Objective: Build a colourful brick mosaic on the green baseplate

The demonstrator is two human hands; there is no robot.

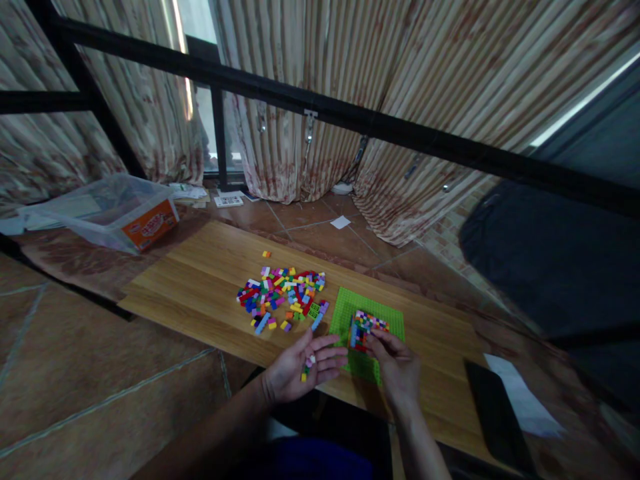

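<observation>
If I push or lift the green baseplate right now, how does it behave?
Probably light for its size: the green baseplate looks like a thin plastic sheet. Its bare edges may flex, while the part under the brick build should be stiffer. A push likely slides rather than tips it, since it looks broad and flat.

This looks like a home: patterned curtains (270,40), a tiled floor (110,380), toy bricks (278,296) on a wooden table (195,283).

We hold our left hand (296,373) palm up, fingers (326,341) stretched and slightly apart, the left forearm (220,423) slanting in from below. Our right hand (399,365) shows its back, fingers bent, fingertips hard to make out.
</observation>
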